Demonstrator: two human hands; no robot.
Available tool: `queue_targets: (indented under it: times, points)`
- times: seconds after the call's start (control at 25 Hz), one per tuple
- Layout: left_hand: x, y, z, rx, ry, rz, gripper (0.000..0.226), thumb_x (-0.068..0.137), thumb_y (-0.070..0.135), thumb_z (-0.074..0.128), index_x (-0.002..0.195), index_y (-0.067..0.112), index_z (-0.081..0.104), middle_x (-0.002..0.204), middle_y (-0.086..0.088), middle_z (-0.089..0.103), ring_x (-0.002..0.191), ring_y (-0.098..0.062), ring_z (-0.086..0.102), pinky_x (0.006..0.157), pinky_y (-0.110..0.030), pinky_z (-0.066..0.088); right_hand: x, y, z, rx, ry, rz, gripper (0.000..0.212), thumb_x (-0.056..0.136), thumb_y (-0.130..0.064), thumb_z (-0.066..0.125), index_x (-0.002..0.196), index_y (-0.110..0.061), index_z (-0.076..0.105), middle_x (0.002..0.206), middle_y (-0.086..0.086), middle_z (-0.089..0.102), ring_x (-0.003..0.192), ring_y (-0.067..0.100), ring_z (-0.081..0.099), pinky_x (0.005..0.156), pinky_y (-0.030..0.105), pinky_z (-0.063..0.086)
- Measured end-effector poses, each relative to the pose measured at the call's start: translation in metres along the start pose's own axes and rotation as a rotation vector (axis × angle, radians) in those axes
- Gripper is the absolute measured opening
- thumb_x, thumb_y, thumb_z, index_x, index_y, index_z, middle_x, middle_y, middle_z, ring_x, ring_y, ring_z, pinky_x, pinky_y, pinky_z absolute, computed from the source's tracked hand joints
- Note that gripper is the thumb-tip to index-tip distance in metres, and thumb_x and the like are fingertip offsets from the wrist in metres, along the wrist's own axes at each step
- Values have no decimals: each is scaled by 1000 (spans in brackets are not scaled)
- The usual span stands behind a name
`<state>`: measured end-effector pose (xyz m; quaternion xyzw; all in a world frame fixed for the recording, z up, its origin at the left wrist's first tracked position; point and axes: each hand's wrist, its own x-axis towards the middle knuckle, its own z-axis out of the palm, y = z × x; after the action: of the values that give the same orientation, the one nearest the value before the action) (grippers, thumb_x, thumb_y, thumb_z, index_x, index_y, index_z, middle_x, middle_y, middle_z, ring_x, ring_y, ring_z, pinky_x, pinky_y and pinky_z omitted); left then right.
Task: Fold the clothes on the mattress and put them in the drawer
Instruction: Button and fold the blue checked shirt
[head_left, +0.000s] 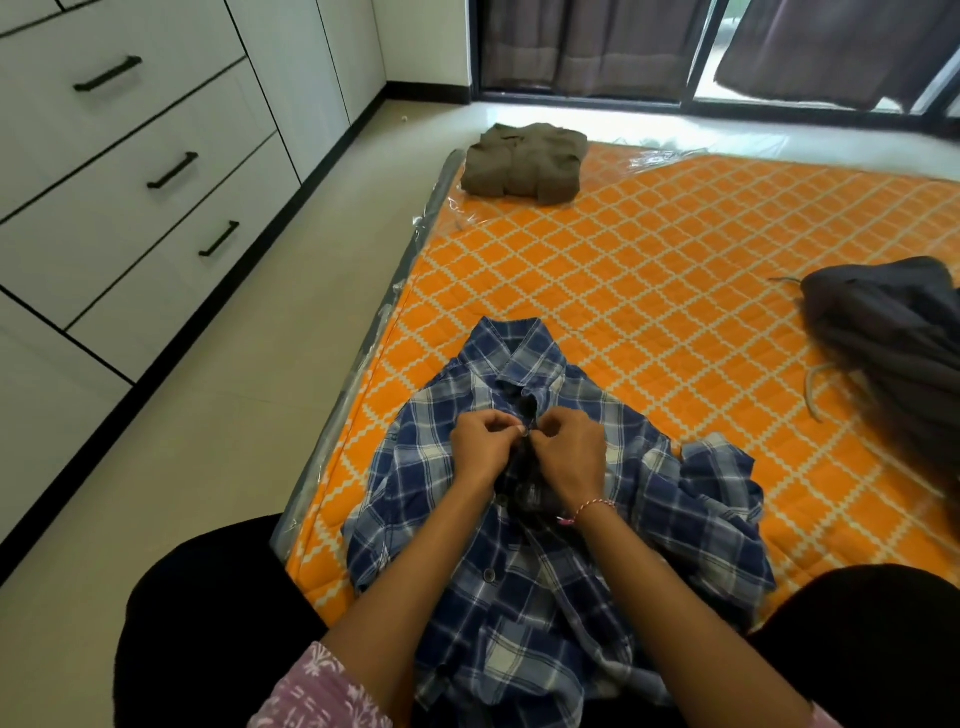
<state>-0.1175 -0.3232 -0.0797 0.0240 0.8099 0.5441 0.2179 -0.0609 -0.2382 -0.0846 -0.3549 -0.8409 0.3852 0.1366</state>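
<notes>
Mattress: orange with a cream lattice pattern (675, 270), wrapped in clear plastic, lying on the pale floor (218, 441).
Checked shirt: blue and white (519, 597), spread front-up at the near left corner of the mattress, collar pointing away from the person, one sleeve bunched toward the right.
Left hand: (480, 441) fingers curled, pinching the shirt's front edge just below the collar.
Right hand: (571, 452) fingers curled, pinching the opposite front edge, fingertips almost touching those of the left hand; a red and white thread bracelet (592, 506) sits on the wrist.
Button: something small and pale (524, 430) shows between the two thumbs, probably a button, though it is too small to be sure.
Olive garment: folded into a neat rectangle (524, 163) at the far left corner of the mattress, well apart from the shirt.
Dark grey garment: unfolded and heaped (893, 332) at the right edge of the mattress, with a pale cord trailing beside it.
Drawers: white fronts with black bar handles (171, 171), all closed, along the wall to the left of the mattress.
Curtains: dark (587, 47), hanging over the glass door beyond the far edge of the mattress.
</notes>
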Motion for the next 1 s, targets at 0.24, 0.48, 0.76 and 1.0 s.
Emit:
queue_targets:
  times: [0.24,0.48,0.76,1.0]
  points:
    - [-3,-1,1,48,-42,8,10,83,-1,66,78,7,69,75,-2,67,67,-8,64,63,-17,50,3,11,1,268,-183,213,23,79,-6,66,58,-13,64,66,10,66,67,20,63,67,38,57]
    - [0,-4,3,129,-12,72,3,82,3,69,80,4,71,80,-10,71,69,-14,65,66,-18,49,4,9,1,386,-241,303,29,82,2,59,57,-12,62,66,12,64,67,25,62,63,35,52]
    - [-4,-9,0,194,-28,111,8,82,5,69,87,1,73,90,-12,72,77,-11,62,72,-21,47,1,14,-19,685,-442,449,7,87,2,62,81,-1,65,80,11,67,68,16,66,57,22,57]
    - [-11,-9,5,11,12,35,10,85,7,65,90,2,73,93,-11,72,89,-22,68,81,-31,55,5,13,-11,261,-283,171,8,81,-4,69,73,-5,67,72,9,67,69,20,65,64,32,58]
